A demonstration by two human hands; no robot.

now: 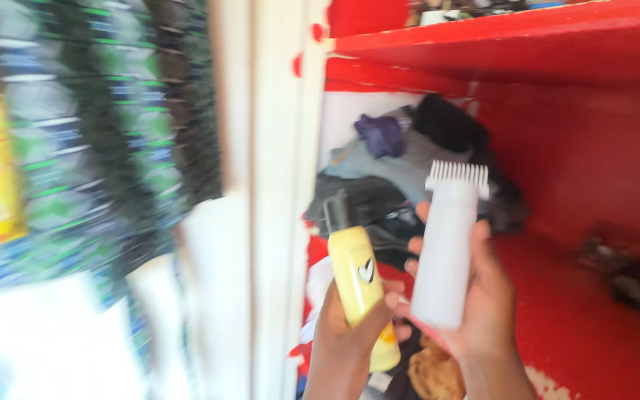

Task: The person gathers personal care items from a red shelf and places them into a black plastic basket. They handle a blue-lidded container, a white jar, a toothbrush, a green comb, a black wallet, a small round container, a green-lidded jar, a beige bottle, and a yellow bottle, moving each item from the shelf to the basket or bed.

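My left hand (346, 326) grips a yellow spray bottle (358, 280) with a dark nozzle, held upright and tilted slightly left. My right hand (475, 296) holds a white applicator bottle (446, 252) whose top is a row of comb teeth, pointing up. The two bottles are side by side, almost touching, in front of a red shelf compartment. The whole frame is blurred by motion.
A red shelf unit (579, 148) fills the right side, with a heap of dark and grey clothes (409, 163) at its back. A white post (275, 200) stands left of it. Patterned green and black fabric (112, 126) hangs at the left.
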